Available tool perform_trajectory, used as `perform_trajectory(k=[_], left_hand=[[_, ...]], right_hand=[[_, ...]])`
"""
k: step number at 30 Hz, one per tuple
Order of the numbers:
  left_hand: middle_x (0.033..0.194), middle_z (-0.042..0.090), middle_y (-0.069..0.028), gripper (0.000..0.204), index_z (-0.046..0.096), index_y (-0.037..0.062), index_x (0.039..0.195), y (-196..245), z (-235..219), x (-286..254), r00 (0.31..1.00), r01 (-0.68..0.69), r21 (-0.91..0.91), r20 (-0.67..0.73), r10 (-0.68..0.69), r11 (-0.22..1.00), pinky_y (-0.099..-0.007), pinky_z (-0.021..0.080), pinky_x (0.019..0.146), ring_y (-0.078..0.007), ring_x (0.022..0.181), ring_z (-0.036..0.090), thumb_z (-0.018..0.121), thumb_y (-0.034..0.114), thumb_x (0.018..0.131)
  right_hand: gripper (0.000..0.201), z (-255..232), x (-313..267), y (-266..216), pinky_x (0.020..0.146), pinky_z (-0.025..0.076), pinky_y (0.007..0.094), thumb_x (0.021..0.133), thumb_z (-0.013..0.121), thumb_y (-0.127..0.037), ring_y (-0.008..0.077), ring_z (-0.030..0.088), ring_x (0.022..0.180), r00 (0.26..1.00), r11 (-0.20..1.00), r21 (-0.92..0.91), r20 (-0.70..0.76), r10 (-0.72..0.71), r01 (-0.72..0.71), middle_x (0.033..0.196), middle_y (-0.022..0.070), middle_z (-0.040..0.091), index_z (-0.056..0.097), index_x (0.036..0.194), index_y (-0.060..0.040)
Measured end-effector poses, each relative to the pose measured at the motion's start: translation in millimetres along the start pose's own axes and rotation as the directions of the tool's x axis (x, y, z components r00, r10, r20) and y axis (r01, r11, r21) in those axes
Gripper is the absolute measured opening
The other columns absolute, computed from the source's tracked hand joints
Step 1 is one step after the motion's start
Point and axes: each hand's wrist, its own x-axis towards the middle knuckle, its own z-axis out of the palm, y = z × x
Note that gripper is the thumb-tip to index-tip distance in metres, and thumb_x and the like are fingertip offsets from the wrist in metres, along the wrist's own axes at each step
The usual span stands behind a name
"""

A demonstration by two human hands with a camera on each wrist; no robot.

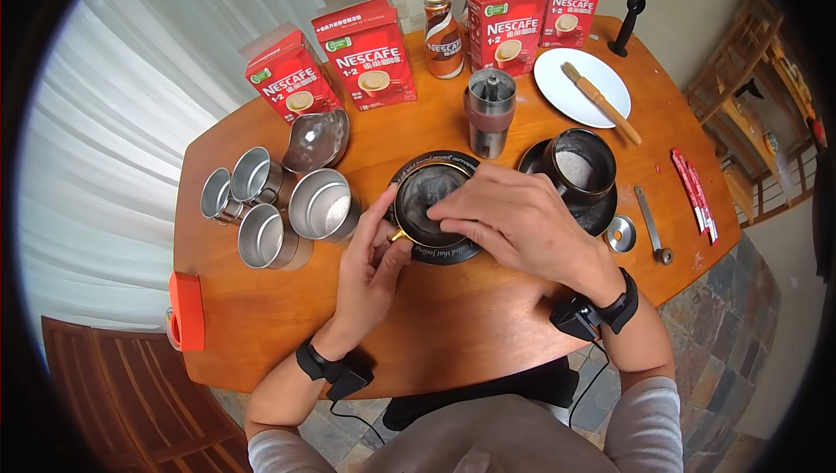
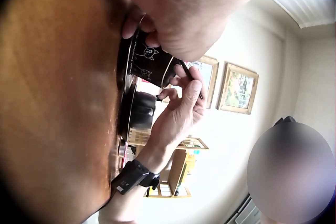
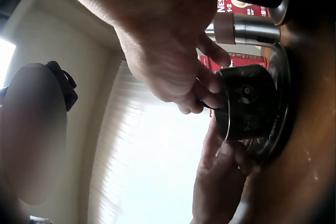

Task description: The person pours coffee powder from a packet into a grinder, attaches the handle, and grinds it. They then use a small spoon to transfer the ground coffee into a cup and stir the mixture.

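Note:
A black cup (image 1: 427,184) with a gold rim stands on a black lettered saucer (image 1: 446,255) and has dark contents. My left hand (image 1: 366,277) grips it at the gold handle (image 1: 397,235), fingers along the near left side. Above the cup's right side, my right hand (image 1: 531,220) pinches a thin dark utensil (image 2: 187,73), whose lower end is hidden. White cat drawings mark the cup (image 3: 249,98) in both wrist views. In the right wrist view, the left thumb and fingers (image 3: 226,153) meet beside its rim.
Several metal cups (image 1: 322,205) and a dark bowl (image 1: 317,140) stand left. Behind are a grinder (image 1: 490,116), red boxes (image 1: 370,59) and bottles (image 1: 444,37). Right are a second black cup (image 1: 607,168) with pale powder, a brush (image 1: 601,100) on a white plate (image 1: 557,77), a metal spoon (image 1: 648,219) and red sachets (image 1: 692,190).

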Motion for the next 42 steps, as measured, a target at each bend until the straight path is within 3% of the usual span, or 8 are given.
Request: perform_trajectory(k=[2,8,14,18,23,36,39,42], left_hand=[[0.092,0.054,0.0019,0.062,0.036,0.004,0.162,-0.2,0.2,0.1,1.0,-0.022,0.006,-0.005,0.022,1.0,-0.0207,0.047,0.069,-0.0054,0.079,0.053,0.06,0.0,0.105],[0.093,0.056,0.0016,0.062,0.037,0.0031,0.162,0.4,0.7,-0.5,0.999,-0.042,0.034,-0.003,0.042,0.999,-0.0213,0.049,0.072,-0.0058,0.08,0.054,0.061,-0.001,0.105],[0.102,0.063,-0.0025,0.064,0.034,-0.0001,0.162,4.7,-1.8,-2.5,1.0,0.009,0.058,0.009,-0.01,0.998,-0.0253,0.052,0.084,-0.0103,0.09,0.061,0.06,-0.003,0.104],[0.091,0.056,0.0018,0.063,0.036,0.0015,0.162,-0.7,1.9,-1.7,0.998,-0.057,0.033,-0.017,0.058,0.998,-0.0199,0.045,0.067,-0.0052,0.077,0.052,0.062,0.0,0.104],[0.089,0.054,0.0023,0.062,0.037,0.0011,0.161,3.3,3.2,-2.9,0.999,-0.034,0.057,-0.024,0.036,0.998,-0.0203,0.044,0.067,-0.0052,0.076,0.051,0.062,-0.001,0.104],[0.087,0.053,0.0032,0.062,0.038,0.001,0.161,2.6,4.0,-3.2,0.998,-0.046,0.078,-0.033,0.049,0.996,-0.02,0.042,0.067,-0.0047,0.075,0.049,0.062,-0.001,0.104],[0.1,0.061,-0.0012,0.065,0.035,0.0007,0.162,3.5,0.0,-4.6,1.0,0.009,0.086,-0.001,-0.009,0.996,-0.025,0.052,0.084,-0.0098,0.09,0.06,0.062,-0.003,0.103],[0.088,0.053,0.003,0.062,0.038,0.0009,0.161,0.2,4.2,-3.2,0.998,-0.048,0.054,-0.04,0.05,0.997,-0.0197,0.042,0.066,-0.0044,0.075,0.049,0.062,-0.001,0.104]], right_hand=[[0.012,-6.3,0.8,-4.3,0.068,0.056,0.0399,0.088,0.078,-0.01,0.0286,0.066,0.082,0.998,1.0,-0.026,0.062,0.005,-0.003,0.09,0.008,0.073,0.076,0.098,-0.0043],[0.012,9.2,0.2,3.6,0.065,0.055,0.0396,0.088,0.078,-0.01,0.0287,0.065,0.08,0.978,0.999,-0.029,-0.208,-0.027,0.022,0.084,0.008,0.071,0.076,0.098,-0.0064],[0.011,0.3,-2.0,-4.8,0.064,0.054,0.0386,0.086,0.079,-0.009,0.0287,0.065,0.078,0.997,0.996,-0.036,0.015,0.08,-0.08,0.087,0.0094,0.073,0.076,0.095,-0.0055],[0.009,6.9,-0.9,2.2,0.06,0.053,0.0378,0.086,0.079,-0.008,0.028,0.065,0.071,0.984,0.999,0.014,-0.171,0.053,-0.051,0.081,0.0103,0.073,0.077,0.094,-0.0041],[0.01,17.0,0.0,-2.6,0.057,0.051,0.0368,0.087,0.08,-0.007,0.0267,0.063,0.064,0.933,0.989,-0.01,-0.334,0.133,-0.144,0.078,0.011,0.073,0.078,0.096,-0.0026],[0.011,7.8,-0.7,-4.3,0.064,0.054,0.0421,0.091,0.075,-0.012,0.0323,0.067,0.073,0.974,0.981,0.017,-0.121,0.193,-0.193,0.081,0.0139,0.072,0.077,0.097,-0.0023],[0.012,14.1,-1.2,1.2,0.066,0.054,0.0424,0.092,0.074,-0.013,0.0331,0.068,0.075,0.977,0.992,0.024,-0.17,0.13,-0.128,0.083,0.0136,0.072,0.077,0.098,-0.0028],[0.012,10.2,-3.4,2.6,0.068,0.055,0.0423,0.092,0.074,-0.013,0.0333,0.068,0.079,0.986,0.988,0.031,-0.068,0.154,-0.152,0.087,0.0132,0.073,0.077,0.098,-0.0026]])
